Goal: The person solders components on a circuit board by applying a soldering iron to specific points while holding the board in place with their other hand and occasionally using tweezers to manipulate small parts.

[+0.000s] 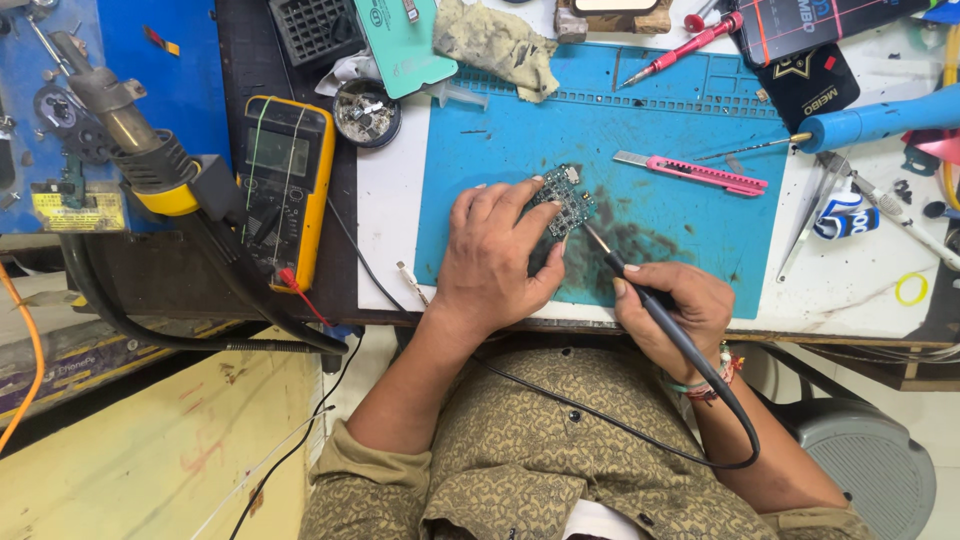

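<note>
A small green circuit board point(566, 201) lies on a blue work mat point(660, 130). My left hand point(492, 252) rests on the mat with its fingertips pinning the board's left edge. My right hand point(670, 312) grips a black soldering iron point(650, 300) like a pen. The iron's metal tip points up-left and ends just below the board's right corner. Its black cable loops down across my lap. Dark scorch stains mark the mat beside the tip.
A pink utility knife point(692, 173), a red screwdriver point(682, 48), a rag point(497, 42) and tweezers point(810, 215) lie around the mat. A yellow multimeter point(282, 190) and a hot-air gun point(130, 140) sit at left. A blue-handled tool point(880, 118) lies at right.
</note>
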